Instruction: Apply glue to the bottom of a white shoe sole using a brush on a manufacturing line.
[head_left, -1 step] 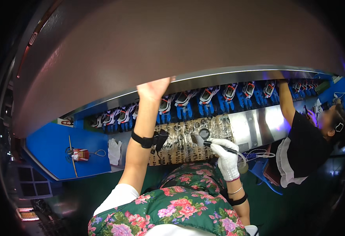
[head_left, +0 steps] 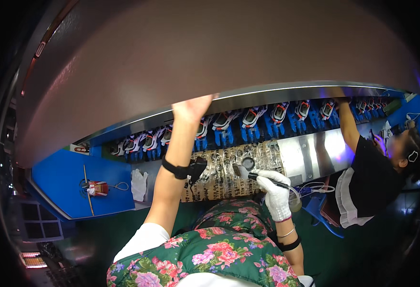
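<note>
My bare left hand (head_left: 194, 108) reaches up to the lower edge of a large brown hood (head_left: 229, 48). Its fingers are hidden behind that edge, so what they touch does not show. In a white glove, my right hand (head_left: 277, 193) is closed round the black handle of a brush (head_left: 243, 171). The brush's flat bristle end points left, over a tape-covered board (head_left: 219, 184). Beside the bristles a small round black dish (head_left: 248, 163) sits on the board. Behind it runs a row of white and grey shoe-like pieces (head_left: 252, 116) with orange trim, on blue holders (head_left: 250, 135).
At the right a co-worker in black (head_left: 372, 177) stretches an arm under the hood. A shiny metal plate (head_left: 310, 155) adjoins the taped board. On the left, a blue panel (head_left: 61, 177) carries a red and white packet (head_left: 97, 188) and a thin stick; a white glove (head_left: 139, 185) lies nearby.
My left hand and forearm have shifted slightly to the right along the hood's edge. The right hand and brush have stayed almost still.
</note>
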`<state>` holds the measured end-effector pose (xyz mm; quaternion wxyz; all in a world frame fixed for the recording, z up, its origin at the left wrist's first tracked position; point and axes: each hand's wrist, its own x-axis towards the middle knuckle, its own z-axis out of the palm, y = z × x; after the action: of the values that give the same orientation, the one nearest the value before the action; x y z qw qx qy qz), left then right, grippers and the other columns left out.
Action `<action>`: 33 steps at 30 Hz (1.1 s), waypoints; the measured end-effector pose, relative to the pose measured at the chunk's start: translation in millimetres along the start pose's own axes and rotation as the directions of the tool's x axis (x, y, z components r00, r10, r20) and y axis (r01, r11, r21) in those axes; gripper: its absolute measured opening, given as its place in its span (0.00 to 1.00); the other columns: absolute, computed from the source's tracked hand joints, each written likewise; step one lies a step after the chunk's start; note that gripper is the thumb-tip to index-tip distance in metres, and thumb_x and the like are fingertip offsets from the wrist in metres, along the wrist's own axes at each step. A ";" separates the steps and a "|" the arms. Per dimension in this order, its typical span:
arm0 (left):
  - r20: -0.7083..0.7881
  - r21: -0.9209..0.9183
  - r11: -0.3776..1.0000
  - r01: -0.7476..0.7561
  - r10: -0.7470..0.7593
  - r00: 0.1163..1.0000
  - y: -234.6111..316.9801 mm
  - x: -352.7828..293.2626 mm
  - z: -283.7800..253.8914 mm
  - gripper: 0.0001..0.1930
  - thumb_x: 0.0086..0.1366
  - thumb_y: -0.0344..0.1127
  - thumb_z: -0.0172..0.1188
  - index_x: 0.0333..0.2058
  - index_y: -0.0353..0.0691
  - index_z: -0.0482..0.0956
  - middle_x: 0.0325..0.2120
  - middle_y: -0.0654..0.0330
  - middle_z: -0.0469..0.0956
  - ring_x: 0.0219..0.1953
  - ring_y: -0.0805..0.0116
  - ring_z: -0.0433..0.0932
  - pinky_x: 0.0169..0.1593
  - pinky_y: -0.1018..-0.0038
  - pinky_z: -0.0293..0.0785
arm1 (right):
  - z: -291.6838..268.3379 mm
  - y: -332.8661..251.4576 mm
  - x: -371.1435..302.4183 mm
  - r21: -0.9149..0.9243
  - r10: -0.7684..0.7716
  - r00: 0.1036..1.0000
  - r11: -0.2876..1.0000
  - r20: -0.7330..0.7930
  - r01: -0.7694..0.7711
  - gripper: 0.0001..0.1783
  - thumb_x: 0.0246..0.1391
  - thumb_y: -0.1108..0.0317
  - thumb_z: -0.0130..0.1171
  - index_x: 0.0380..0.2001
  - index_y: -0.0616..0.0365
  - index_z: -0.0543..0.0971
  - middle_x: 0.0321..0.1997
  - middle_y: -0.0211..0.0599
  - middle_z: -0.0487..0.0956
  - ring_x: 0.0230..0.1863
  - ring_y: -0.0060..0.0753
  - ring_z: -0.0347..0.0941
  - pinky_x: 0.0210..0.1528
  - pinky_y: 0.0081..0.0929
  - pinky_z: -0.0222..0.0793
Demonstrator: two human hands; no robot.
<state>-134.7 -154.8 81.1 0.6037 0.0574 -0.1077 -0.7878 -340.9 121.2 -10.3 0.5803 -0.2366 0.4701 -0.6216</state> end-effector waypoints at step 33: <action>-0.259 0.724 0.672 0.156 0.055 0.964 -37.0 -164.5 -53.9 0.34 0.54 0.26 0.61 0.62 0.33 0.62 0.48 0.50 0.77 0.48 0.61 0.81 0.53 0.67 0.79 | 42.8 -71.8 -9.3 0.360 -0.110 0.980 0.932 0.163 0.045 0.13 0.53 0.83 0.61 0.43 0.68 0.83 0.45 0.43 0.84 0.40 0.23 0.80 0.41 0.18 0.74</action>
<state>-114.0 7.5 13.4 0.5153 0.4015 -0.3352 -0.6789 -338.8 108.4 72.7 0.6286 -0.2018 0.2859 -0.6946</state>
